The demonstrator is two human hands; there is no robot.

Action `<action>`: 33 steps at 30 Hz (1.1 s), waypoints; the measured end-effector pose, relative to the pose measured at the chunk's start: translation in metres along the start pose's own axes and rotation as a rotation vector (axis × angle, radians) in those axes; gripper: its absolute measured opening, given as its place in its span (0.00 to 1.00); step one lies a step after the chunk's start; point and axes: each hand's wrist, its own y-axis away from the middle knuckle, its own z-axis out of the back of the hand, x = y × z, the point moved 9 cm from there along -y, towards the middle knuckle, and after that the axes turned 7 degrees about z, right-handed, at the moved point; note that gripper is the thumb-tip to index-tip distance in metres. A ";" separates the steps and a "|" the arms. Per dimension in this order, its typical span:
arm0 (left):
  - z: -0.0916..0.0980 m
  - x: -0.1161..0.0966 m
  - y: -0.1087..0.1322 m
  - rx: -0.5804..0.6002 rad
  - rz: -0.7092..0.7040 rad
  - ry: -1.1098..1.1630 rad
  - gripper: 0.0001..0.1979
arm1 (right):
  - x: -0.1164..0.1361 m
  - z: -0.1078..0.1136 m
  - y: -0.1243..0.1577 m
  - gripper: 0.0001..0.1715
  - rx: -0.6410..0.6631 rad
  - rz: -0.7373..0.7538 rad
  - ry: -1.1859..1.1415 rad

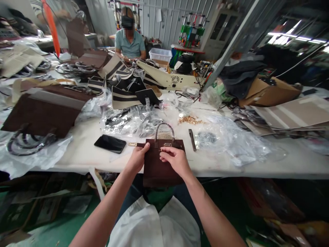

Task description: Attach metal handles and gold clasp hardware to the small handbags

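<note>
A small dark brown handbag leans at the table's front edge, its arched handle standing up. My left hand grips the bag's left side, thumb on the front face. From beside that hand a strap with a gold metal plate sticks out to the left. My right hand is closed in a pinch at the bag's upper front, just below a metal fitting. A tiny gold-coloured piece shows at its fingertips, too small to name.
A black phone lies left of the bag, a dark metal tool to the right. Behind are a pile of small gold parts and plastic bags. Larger brown bag pieces fill the left. A person sits across the table.
</note>
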 end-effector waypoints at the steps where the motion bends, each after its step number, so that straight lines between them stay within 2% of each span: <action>1: 0.000 0.000 0.000 -0.008 -0.021 0.012 0.30 | -0.002 0.003 -0.003 0.29 -0.013 -0.029 0.000; 5: 0.000 0.002 0.004 -0.049 -0.072 0.046 0.30 | 0.013 0.003 -0.006 0.28 -0.042 -0.039 0.058; 8: -0.006 0.003 0.010 -0.048 -0.064 0.072 0.31 | 0.033 -0.004 -0.006 0.25 -0.068 0.026 0.144; 14: -0.024 -0.009 0.023 0.002 -0.122 0.080 0.29 | 0.062 -0.019 -0.016 0.18 -0.105 0.176 0.351; 19: -0.016 -0.012 0.029 -0.110 -0.177 0.016 0.31 | 0.072 -0.027 -0.019 0.13 -0.074 0.218 0.459; 23: -0.014 -0.012 0.035 -0.170 -0.200 -0.063 0.34 | 0.073 -0.030 -0.022 0.11 -0.010 0.155 0.474; 27: -0.014 -0.017 0.043 -0.280 -0.243 -0.157 0.38 | 0.079 -0.033 -0.027 0.07 0.052 0.113 0.505; 33: -0.019 -0.024 0.053 -0.356 -0.360 -0.252 0.35 | 0.099 -0.044 -0.027 0.06 0.055 0.194 0.665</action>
